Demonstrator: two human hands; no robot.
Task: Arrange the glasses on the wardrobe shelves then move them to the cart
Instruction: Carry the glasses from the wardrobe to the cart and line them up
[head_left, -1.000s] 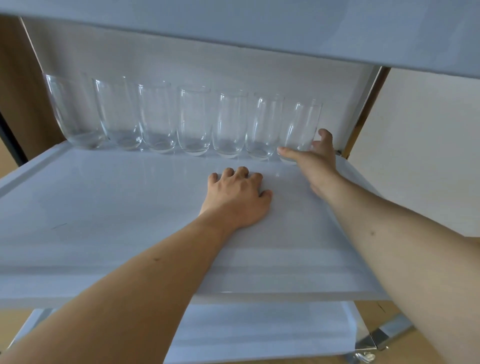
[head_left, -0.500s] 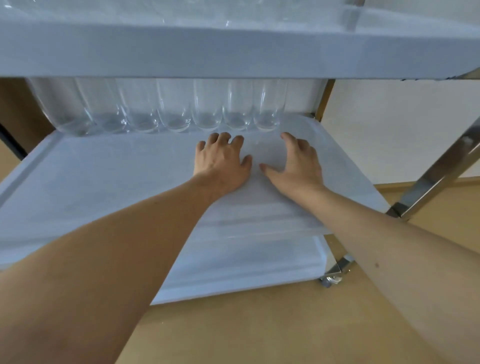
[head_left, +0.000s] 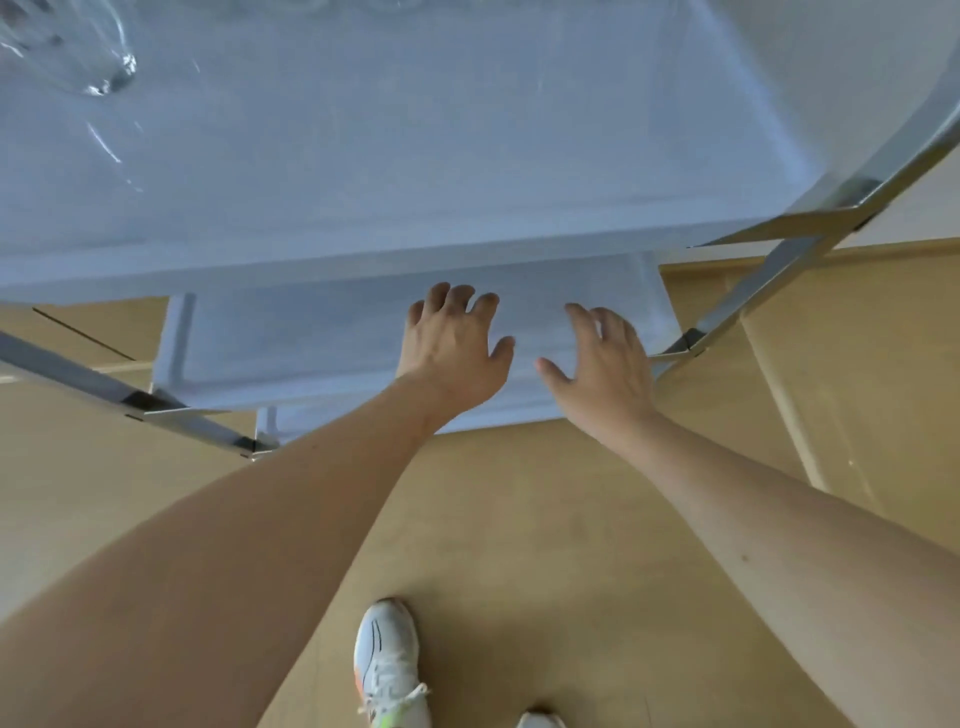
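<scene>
Since a second ago the right hand (head_left: 602, 364) has let go of the end glass in the row on the middle shelf, and both hands have drawn back toward the near edge. The view has tipped downward. Now the left hand (head_left: 449, 345) and the right hand hover with fingers spread and loose, holding nothing, over the lower shelves of the cart (head_left: 769, 228). Only 1 blurred glass (head_left: 67, 52) shows, at the far left of the top shelf (head_left: 415, 156); the row is hidden beneath it. That row looks finished, so the hands are probably free to fetch more. The shelves are pale grey on a metal frame, standing on a tan floor (head_left: 519, 519), with a white shoe (head_left: 387, 660) below.
</scene>
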